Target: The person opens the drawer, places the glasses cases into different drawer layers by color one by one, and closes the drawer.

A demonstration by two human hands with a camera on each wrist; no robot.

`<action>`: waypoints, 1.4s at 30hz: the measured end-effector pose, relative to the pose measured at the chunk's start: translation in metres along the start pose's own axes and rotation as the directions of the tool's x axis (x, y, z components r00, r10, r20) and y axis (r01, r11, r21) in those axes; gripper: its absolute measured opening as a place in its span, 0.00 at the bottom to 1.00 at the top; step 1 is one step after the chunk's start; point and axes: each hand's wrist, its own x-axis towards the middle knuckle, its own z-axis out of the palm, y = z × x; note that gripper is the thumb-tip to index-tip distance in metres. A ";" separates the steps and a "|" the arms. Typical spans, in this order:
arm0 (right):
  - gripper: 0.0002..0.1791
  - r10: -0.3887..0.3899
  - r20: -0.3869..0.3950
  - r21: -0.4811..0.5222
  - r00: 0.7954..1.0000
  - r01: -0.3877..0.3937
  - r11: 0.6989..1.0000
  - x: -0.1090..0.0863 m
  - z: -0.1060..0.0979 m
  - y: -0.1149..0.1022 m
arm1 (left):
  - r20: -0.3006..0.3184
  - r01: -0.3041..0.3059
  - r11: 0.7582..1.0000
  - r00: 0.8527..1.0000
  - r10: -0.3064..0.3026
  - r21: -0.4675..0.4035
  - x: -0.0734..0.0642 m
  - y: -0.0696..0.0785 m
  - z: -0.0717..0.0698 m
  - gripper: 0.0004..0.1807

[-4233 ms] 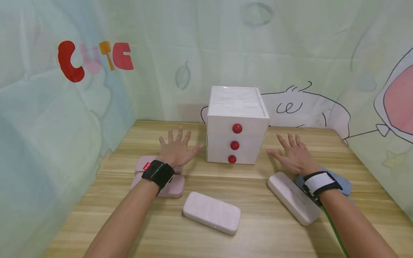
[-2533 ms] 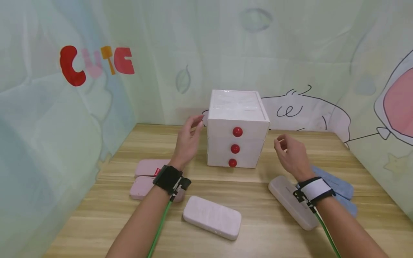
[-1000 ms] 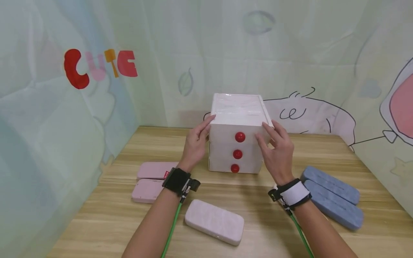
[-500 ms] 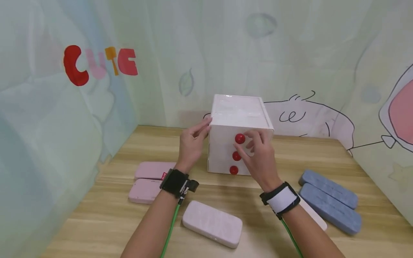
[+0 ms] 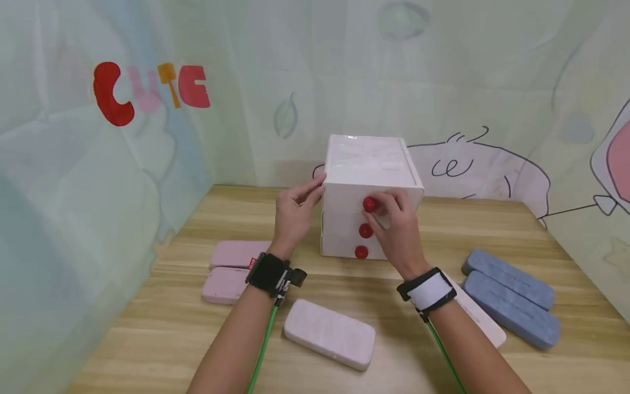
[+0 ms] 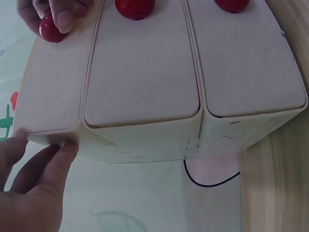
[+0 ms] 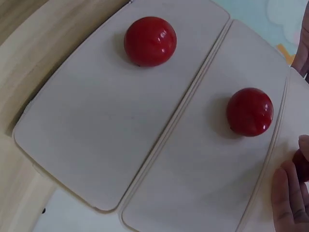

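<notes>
A white mini chest of drawers [image 5: 339, 219] stands at the table's middle, with three red round knobs down its front. My right hand [image 5: 401, 235] pinches the top drawer's knob [image 5: 369, 204] between thumb and fingers; the left wrist view shows this grip too. The middle knob [image 7: 250, 112] and the bottom knob [image 7: 150, 41] are untouched. At the chest's upper left edge, my left hand [image 5: 292, 219] touches the side with its fingertips. In the left wrist view, the left fingers [image 6: 53, 174] rest against the top drawer's corner. All three drawers look closed.
A pale pink oblong case [image 5: 330, 334] lies in front of the chest. Two pink cases [image 5: 223, 284] lie left, partly behind the left wrist. Two blue cases [image 5: 512, 309] and a white case [image 5: 479, 317] lie right, the white one partly under the right forearm. Printed cloth hangs behind.
Both hands have risen off the table to the chest. The left has stayed at its upper left side; the right has moved from its upper right edge to the top knob and pinched it.
</notes>
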 end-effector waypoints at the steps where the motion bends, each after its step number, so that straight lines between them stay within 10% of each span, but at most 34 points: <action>1: 0.24 -0.005 0.001 0.002 1.000 0.005 1.000 0.000 0.000 0.000 | -0.001 0.002 1.000 1.000 -0.002 -0.003 0.000 0.000 0.000 0.16; 21: 0.24 -0.045 0.002 0.021 0.999 0.045 0.999 -0.005 -0.008 0.003 | 0.038 0.039 0.983 0.999 -0.033 -0.177 -0.004 -0.001 0.003 0.16; 42: 0.24 -0.053 -0.004 0.036 0.999 0.053 0.998 -0.004 -0.009 0.000 | 0.023 0.040 0.987 0.999 -0.037 -0.154 -0.002 -0.001 0.002 0.16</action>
